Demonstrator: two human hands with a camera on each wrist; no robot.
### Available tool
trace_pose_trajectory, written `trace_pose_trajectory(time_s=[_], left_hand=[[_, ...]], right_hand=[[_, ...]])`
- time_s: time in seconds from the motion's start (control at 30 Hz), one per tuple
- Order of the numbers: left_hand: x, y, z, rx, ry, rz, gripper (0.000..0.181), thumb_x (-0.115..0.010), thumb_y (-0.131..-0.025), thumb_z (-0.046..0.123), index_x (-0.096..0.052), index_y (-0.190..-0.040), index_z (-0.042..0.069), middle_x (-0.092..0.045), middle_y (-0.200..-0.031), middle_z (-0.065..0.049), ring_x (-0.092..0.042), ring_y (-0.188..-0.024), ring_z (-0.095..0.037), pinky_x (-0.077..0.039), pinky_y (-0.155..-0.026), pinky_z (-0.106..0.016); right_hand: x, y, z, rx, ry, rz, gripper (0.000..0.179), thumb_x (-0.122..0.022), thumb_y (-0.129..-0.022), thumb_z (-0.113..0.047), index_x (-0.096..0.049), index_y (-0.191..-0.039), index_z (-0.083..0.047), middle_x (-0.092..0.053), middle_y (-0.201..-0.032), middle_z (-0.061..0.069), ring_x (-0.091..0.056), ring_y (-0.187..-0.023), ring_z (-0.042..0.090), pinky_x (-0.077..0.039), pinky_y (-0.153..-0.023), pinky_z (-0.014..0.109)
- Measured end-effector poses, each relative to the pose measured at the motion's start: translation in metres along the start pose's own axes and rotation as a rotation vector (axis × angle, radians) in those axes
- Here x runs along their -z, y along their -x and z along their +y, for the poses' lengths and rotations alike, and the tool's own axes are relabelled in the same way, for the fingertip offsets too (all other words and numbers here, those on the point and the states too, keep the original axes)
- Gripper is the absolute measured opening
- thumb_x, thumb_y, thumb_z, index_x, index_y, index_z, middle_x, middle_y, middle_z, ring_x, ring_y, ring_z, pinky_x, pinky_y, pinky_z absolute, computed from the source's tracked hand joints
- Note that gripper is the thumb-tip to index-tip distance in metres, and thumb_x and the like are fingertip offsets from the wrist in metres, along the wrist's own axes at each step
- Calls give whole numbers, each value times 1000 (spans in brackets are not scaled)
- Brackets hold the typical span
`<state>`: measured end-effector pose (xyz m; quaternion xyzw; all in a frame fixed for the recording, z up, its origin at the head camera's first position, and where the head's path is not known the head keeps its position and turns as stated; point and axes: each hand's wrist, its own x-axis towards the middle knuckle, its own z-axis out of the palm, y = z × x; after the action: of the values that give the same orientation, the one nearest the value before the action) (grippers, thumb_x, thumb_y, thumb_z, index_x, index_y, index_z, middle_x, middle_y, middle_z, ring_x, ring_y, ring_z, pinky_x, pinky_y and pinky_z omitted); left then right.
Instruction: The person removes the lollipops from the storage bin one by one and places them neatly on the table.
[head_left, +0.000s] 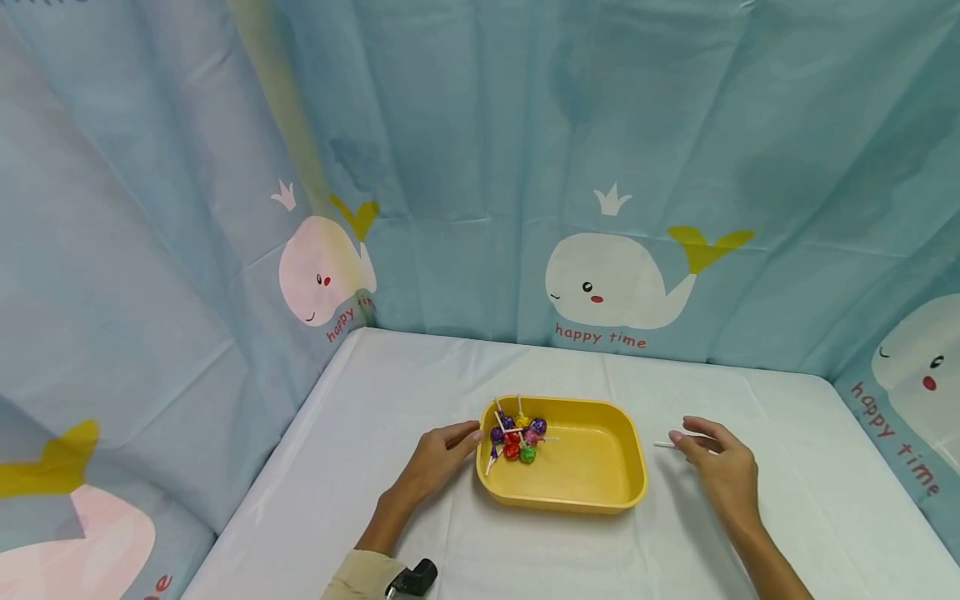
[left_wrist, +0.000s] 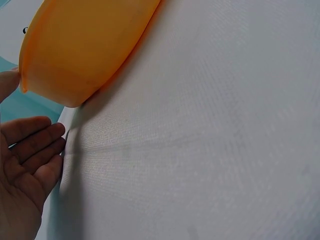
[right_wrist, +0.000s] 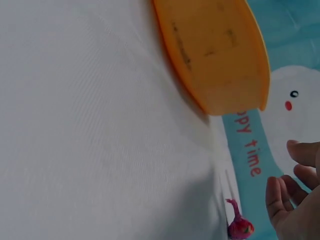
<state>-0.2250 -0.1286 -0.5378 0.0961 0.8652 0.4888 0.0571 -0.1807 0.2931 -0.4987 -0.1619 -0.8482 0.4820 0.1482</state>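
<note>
A shallow yellow tray [head_left: 585, 467] stands on the table, and a cluster of wrapped lollipops [head_left: 512, 446] in purple, red, green, pink and yellow fills its left end. My left hand [head_left: 438, 462] is at the tray's left end. Its thumb [left_wrist: 7, 84] touches the rim, while the fingers stay extended outside the wall. To the right of the tray, my right hand [head_left: 723, 471] is over a single lollipop [right_wrist: 241, 227] with a pink wrapper. Its white stick [head_left: 663, 444] points left toward the tray. The right thumb and fingers are apart, with nothing between them.
A white cloth [head_left: 420, 383] covers the table. Blue curtains [head_left: 465, 167] printed with whales hang along the back and both sides. A black device [head_left: 412, 579] is strapped at the left wrist, by a beige sleeve [head_left: 363, 575].
</note>
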Motion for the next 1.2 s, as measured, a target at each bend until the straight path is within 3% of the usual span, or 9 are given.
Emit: trace_pose_trajectory(time_s=[0.47, 1.2], left_hand=[[-1, -3, -2, -19, -26, 8, 59, -59, -106, 54, -65, -148, 12, -65, -148, -8, -57, -143, -34, -45, -120, -56], [-1, -1, -3, -14, -16, 2, 60, -59, -107, 52, -63, -148, 10, -64, -149, -9, -56, -143, -35, -45, -120, -56]], right_hand=[[-11, 10, -24, 20, -66, -65, 51, -80, -97, -41, -70, -136, -10, -71, -133, 16, -72, -87, 3, -57, -77, 8], [-34, 27, -51, 50, -99, -186, 52, -78, -98, -41, -69, -138, -9, -70, -136, 11, -66, -102, -4, -54, -85, 5]])
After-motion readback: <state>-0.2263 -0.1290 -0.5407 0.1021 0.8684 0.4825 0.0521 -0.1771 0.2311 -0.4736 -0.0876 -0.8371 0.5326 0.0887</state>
